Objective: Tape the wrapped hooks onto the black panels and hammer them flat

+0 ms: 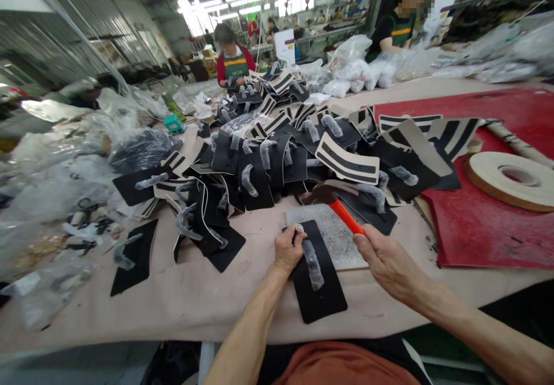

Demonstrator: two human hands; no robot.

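My right hand (pixel 383 255) grips the orange handle of a hammer (pixel 346 216), its dark head raised over the work. In my left hand (pixel 289 249), fingers pinch a short metal punch (pixel 299 229) standing at the far end of a black panel (pixel 324 301). The punch's lower tip is hidden by my fingers. A carry strap (pixel 313 266) wrapped in clear plastic runs along the middle of this panel. The panel's far part lies over a grey, speckled board (pixel 346 255); its near part rests on the table covering.
Beyond my hands lies a heap of similar black panels (pixel 255 183), some showing striped beige backs. A tape roll (pixel 515 180) sits on a red sheet (pixel 476 229) at right. Plastic bags (pixel 56 171) crowd the left. Two co-workers (pixel 235 62) are across the table.
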